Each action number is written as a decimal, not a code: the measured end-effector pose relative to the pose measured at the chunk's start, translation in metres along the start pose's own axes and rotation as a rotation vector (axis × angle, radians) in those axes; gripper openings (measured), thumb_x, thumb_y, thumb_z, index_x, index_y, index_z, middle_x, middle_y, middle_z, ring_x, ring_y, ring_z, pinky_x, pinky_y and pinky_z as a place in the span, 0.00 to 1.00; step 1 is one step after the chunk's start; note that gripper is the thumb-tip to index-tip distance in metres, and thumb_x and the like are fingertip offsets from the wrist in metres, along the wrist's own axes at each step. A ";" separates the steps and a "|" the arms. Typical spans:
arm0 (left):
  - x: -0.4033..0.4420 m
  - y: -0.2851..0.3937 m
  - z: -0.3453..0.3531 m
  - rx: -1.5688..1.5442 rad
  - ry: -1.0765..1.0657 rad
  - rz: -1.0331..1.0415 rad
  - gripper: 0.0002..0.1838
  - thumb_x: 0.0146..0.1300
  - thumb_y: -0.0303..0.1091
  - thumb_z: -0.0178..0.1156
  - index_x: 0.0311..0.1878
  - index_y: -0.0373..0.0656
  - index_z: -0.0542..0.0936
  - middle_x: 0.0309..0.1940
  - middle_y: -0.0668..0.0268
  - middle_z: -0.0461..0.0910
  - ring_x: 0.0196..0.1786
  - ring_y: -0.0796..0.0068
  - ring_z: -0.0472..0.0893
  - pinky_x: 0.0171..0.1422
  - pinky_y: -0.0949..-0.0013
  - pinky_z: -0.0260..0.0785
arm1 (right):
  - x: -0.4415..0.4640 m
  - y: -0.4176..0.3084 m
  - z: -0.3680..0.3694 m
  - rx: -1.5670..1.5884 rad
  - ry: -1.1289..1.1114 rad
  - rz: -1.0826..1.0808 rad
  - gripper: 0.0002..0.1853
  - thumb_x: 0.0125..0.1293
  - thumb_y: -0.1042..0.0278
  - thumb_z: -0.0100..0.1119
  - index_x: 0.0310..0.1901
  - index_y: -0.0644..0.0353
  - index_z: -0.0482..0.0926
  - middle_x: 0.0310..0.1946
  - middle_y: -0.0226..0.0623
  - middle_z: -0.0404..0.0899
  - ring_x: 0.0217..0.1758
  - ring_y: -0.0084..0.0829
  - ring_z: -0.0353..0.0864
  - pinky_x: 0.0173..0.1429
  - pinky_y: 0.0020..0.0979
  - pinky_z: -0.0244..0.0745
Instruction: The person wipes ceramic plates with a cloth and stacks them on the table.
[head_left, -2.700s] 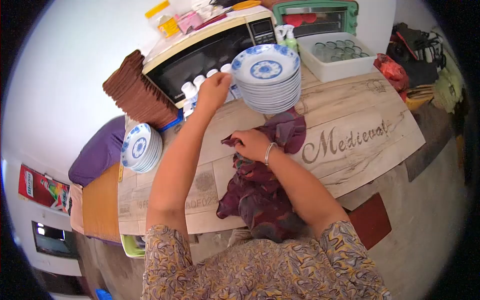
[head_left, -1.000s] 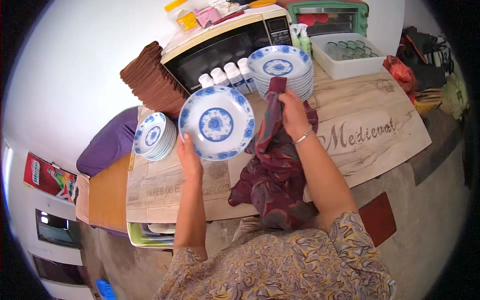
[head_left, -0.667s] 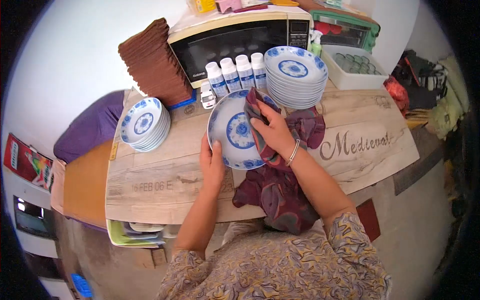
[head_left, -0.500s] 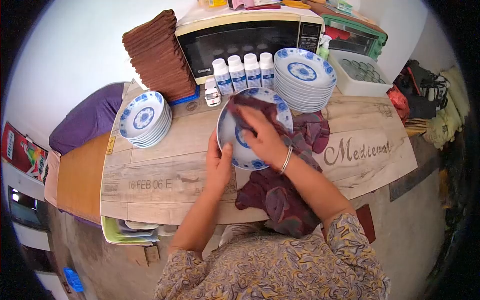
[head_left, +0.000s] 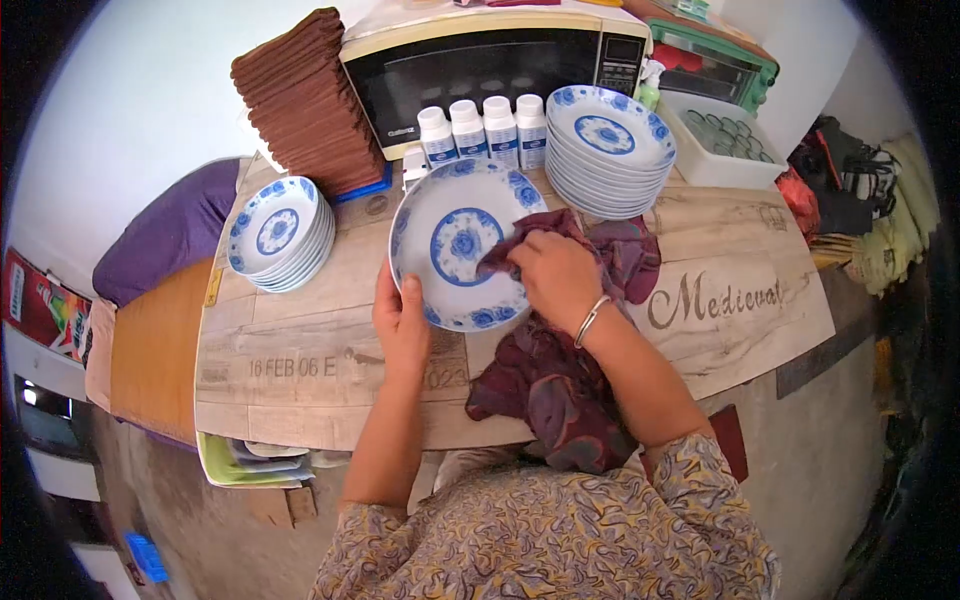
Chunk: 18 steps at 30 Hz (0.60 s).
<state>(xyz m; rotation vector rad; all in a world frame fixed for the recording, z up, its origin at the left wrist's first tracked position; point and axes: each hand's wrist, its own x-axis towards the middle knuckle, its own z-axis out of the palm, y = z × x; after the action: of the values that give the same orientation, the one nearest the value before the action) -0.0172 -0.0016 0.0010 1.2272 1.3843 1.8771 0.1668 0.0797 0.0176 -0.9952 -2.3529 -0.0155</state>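
Note:
A white plate with blue flowers is tilted up over the table, its lower left rim gripped by my left hand. My right hand is closed on a dark maroon patterned cloth, and a bunched part of it lies against the plate's right side. The rest of the cloth hangs down over the table's front edge and also lies on the table behind my hand. Behind and to the right stands a tall stack of like plates. A smaller stack sits at the left.
White bottles stand in a row before a microwave. Folded brown cloths are piled at the back left. A white tray of glasses is at the back right, near a green oven. The wooden-patterned table has a curved front edge.
My left hand took up a plate, and my right hand brought the cloth onto it. Since the last earlier frame, the cloth has slid from the plate's upper middle to its right side.

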 end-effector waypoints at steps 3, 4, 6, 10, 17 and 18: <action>-0.007 0.003 0.008 -0.031 -0.124 -0.075 0.22 0.66 0.39 0.48 0.59 0.37 0.65 0.51 0.62 0.71 0.52 0.75 0.68 0.57 0.72 0.59 | 0.003 0.012 -0.007 0.107 0.079 0.184 0.08 0.51 0.72 0.52 0.34 0.58 0.77 0.32 0.38 0.74 0.34 0.41 0.76 0.37 0.39 0.72; -0.010 0.003 0.012 -0.047 -0.147 -0.093 0.22 0.66 0.39 0.47 0.59 0.36 0.65 0.51 0.62 0.71 0.52 0.75 0.68 0.58 0.72 0.58 | 0.004 0.016 -0.007 0.151 0.125 0.231 0.08 0.52 0.71 0.51 0.35 0.59 0.76 0.33 0.39 0.74 0.35 0.41 0.76 0.37 0.40 0.73; -0.016 0.003 0.020 -0.080 -0.191 -0.126 0.22 0.66 0.39 0.47 0.59 0.36 0.65 0.51 0.63 0.70 0.53 0.75 0.68 0.58 0.72 0.58 | 0.006 0.022 -0.008 0.349 0.221 0.197 0.11 0.54 0.73 0.52 0.40 0.62 0.75 0.41 0.44 0.75 0.43 0.44 0.75 0.47 0.38 0.72; -0.018 0.003 0.024 -0.130 -0.257 -0.103 0.24 0.64 0.36 0.50 0.61 0.36 0.62 0.52 0.63 0.70 0.51 0.77 0.69 0.56 0.74 0.60 | 0.009 0.003 -0.005 0.665 0.215 -0.008 0.16 0.54 0.77 0.52 0.46 0.65 0.74 0.48 0.47 0.73 0.52 0.44 0.72 0.55 0.34 0.67; -0.013 -0.007 0.012 -0.157 -0.105 -0.221 0.23 0.64 0.36 0.51 0.59 0.36 0.64 0.48 0.65 0.72 0.48 0.78 0.70 0.55 0.74 0.61 | -0.006 -0.033 0.002 0.715 -0.129 -0.186 0.11 0.50 0.77 0.51 0.37 0.63 0.75 0.36 0.42 0.74 0.43 0.44 0.74 0.47 0.36 0.70; -0.012 -0.007 0.010 -0.149 -0.090 -0.188 0.22 0.64 0.36 0.51 0.59 0.36 0.64 0.48 0.65 0.72 0.49 0.78 0.70 0.55 0.74 0.61 | -0.008 -0.034 0.002 0.636 -0.153 -0.205 0.10 0.50 0.76 0.51 0.36 0.62 0.75 0.34 0.41 0.73 0.41 0.44 0.74 0.45 0.36 0.71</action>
<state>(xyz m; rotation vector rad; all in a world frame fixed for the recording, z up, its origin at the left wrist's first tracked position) -0.0036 -0.0036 -0.0091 1.0570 1.2428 1.7399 0.1477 0.0509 0.0191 -0.4542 -2.3401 0.7052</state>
